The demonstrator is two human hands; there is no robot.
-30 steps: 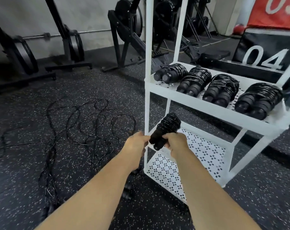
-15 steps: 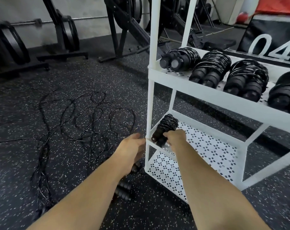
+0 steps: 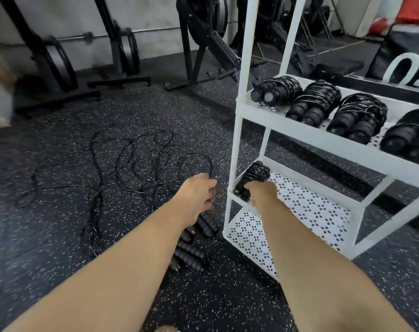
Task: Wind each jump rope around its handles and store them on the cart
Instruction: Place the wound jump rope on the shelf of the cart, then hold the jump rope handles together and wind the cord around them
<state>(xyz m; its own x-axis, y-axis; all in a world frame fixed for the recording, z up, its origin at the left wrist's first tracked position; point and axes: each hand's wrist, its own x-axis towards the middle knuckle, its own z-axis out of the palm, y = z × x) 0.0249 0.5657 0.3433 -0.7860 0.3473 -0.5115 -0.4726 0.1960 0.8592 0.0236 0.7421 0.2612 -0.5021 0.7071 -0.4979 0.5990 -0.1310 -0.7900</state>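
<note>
Closest in, on the speckled floor (image 3: 60, 236) just beside the bottom left front corner of the cart (image 3: 236, 140), several loose handles (image 3: 191, 250) are seen lying side by side, partly hidden under the left forearm. Above them the left hand (image 3: 199, 195) is held in the air near the cart's front left post; its fingers are loosely curled and nothing is held in it. The right hand (image 3: 261, 194) is reached over the front rim of the middle shelf, and its fingers are curled round the handle end of a wound jump rope (image 3: 254, 176). This bundle is placed at the front left corner of the middle shelf, tilted up toward the back; whether it rests fully on the shelf cannot be told. Beyond the left hand, loose ropes (image 3: 136, 168) are spread in a tangle on the floor. On the upper shelf four wound bundles (image 3: 316, 109) are laid in a row. Farthest back, black exercise machines (image 3: 203, 39) are stood along the wall.
</note>
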